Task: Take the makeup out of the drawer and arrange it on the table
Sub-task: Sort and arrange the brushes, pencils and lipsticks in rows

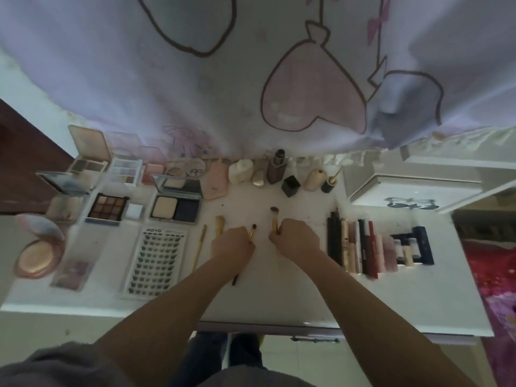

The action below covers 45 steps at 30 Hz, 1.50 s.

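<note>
A thin gold-handled brush (245, 250) with a small dark tip is gripped by the curled fingers of the left hand (232, 245), and its dark handle end comes out below the wrist, over the white table (279, 297). A shorter brush with a fluffy tip (275, 219) is held upright in the closed fingers of the right hand (295, 238). Both hands are near the middle of the table, where a bare strip is left between the two groups of makeup. Just left of the left hand, a wide gold brush (219, 225) and a long thin gold brush (200, 247) are laid flat. Further left a lash tray (155, 263) lies close to the front edge, with open eyeshadow palettes (107, 209) and a powder compact (176, 208) behind it. On the right, a row of lipsticks and pencils (360, 247) is set side by side. Bottles (275, 170) stand along the back edge, under a hanging curtain (195, 93).
</note>
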Tool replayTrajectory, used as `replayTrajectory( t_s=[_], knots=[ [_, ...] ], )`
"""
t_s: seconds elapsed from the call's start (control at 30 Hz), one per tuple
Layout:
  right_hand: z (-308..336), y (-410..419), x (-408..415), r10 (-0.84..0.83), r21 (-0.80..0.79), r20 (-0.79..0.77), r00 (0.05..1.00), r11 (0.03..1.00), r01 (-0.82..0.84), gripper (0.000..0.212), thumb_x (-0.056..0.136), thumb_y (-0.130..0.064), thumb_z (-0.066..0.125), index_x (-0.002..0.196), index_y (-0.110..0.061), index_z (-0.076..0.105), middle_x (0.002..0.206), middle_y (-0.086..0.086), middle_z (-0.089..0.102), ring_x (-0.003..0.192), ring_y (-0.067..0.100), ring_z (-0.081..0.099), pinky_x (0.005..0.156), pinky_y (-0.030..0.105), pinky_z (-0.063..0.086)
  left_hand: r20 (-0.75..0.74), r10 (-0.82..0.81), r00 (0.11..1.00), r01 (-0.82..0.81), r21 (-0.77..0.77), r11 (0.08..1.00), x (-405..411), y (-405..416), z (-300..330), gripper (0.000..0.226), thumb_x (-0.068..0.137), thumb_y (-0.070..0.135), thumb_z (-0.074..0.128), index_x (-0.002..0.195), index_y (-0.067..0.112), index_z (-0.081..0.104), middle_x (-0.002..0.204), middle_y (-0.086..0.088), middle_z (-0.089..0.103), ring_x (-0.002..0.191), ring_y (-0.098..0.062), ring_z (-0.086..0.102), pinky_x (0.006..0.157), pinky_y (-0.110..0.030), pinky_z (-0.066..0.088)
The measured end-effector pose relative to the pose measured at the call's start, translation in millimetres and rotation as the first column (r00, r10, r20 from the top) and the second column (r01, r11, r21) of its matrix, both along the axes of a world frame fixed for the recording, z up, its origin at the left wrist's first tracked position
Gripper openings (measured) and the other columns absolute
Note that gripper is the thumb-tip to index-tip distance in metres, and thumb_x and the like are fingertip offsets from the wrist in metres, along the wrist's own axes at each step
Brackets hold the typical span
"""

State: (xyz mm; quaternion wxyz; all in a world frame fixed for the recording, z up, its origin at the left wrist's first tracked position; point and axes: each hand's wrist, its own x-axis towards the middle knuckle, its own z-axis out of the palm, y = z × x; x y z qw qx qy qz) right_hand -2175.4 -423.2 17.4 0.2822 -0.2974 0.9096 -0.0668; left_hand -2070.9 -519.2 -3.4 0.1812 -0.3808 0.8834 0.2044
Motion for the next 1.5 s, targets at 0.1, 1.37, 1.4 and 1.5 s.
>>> replayTrajectory(
  t_s=[0.1, 1.37, 1.4, 1.5],
  knots=[
    [-4, -25, 26, -0.001, 0.016, 0.052, 0.999, 1.000, 0.000, 0.023, 0.090, -0.039, 0.050, 0.083, -0.018, 0.051, 0.075, -0.003, 0.048, 0.073, 0.017, 0.050, 0.060, 0.027, 0.038, -0.005, 0.096, 0.995, -0.097, -0.007, 0.995, 25, -19, -3, 0.013, 0.090, 0.029, 0.047, 0.089, 0.017, 0.051, 0.088, -0.002, 0.063, 0.076, -0.019, 0.059, 0.062, -0.027, 0.043],
    [4, 70, -96, 0.090, 0.005, -0.030, 0.995, 0.996, -0.090, 0.031, 0.095, -0.033, 0.044, 0.089, -0.008, 0.060, 0.086, 0.008, 0.063, 0.078, 0.021, 0.058, 0.065, 0.030, 0.044, -0.062, 0.026, 0.998, -0.018, 0.133, 0.991, -107, 122, 4, 0.020, 0.097, 0.031, 0.038, 0.096, 0.015, 0.051, 0.101, -0.004, 0.062, 0.085, -0.020, 0.061, 0.066, -0.028, 0.041],
    [7, 68, -97, 0.073, -0.025, 0.025, 0.997, 0.997, -0.073, 0.034, 0.095, -0.036, 0.044, 0.082, -0.008, 0.058, 0.079, 0.007, 0.060, 0.074, 0.020, 0.057, 0.063, 0.030, 0.043, -0.090, 0.012, 0.996, -0.001, 0.125, 0.992, -101, 120, 9, 0.017, 0.096, 0.031, 0.039, 0.092, 0.017, 0.048, 0.099, -0.004, 0.062, 0.082, -0.020, 0.059, 0.065, -0.028, 0.040],
    [22, 69, -100, 0.021, -0.134, 0.322, 0.947, 0.991, 0.024, 0.039, 0.095, -0.036, 0.050, 0.064, -0.012, 0.054, 0.058, -0.002, 0.054, 0.055, 0.012, 0.050, 0.051, 0.023, 0.035, -0.221, -0.124, 0.967, 0.133, 0.025, 0.991, -76, 105, 28, 0.012, 0.093, 0.029, 0.045, 0.091, 0.017, 0.045, 0.097, -0.004, 0.059, 0.080, -0.021, 0.056, 0.062, -0.028, 0.037]
  ],
)
